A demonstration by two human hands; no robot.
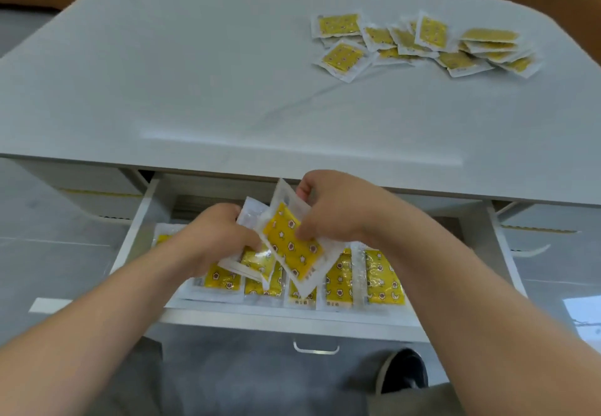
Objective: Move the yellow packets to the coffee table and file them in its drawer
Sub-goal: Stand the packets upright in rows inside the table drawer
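Glossy yellow star-printed packets in clear plastic sleeves, some filed, some loose.
A row of packets [383, 277] lies side by side in the open white drawer [292, 319] of the pale grey coffee table. A loose heap [422, 43] overlaps at the far right of its surface [195, 74]. The right hand [338, 207] pinches a tilted packet [292, 246] above the row, and the left hand [214, 236] grips a small stack [252, 218].

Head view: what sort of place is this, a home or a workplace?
Likely a home living room, though not certain: a low white coffee table with rounded corners, its open white drawer, and pale grey floor tiles around it.
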